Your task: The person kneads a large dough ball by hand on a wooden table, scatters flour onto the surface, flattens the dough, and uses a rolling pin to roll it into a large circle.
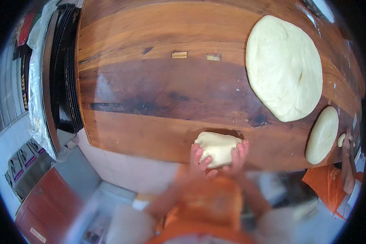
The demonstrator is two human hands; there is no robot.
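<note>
Dough lump (218,149): pale, at near worktop (150,101) edge.
Left hand (199,162): cupping its left side.
Right hand (238,154): cupping its right side.
Handling: likely soft, tacky, sagging; support from underneath.
Beyond: large dough round (284,67), smaller round (322,135).

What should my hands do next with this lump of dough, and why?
Probably press and fold it forward. The dough lump is thick, creased and uneven, cupped at the wooden table's near edge between your left hand and right hand, while the large dough round already lies smooth and flat.
</note>
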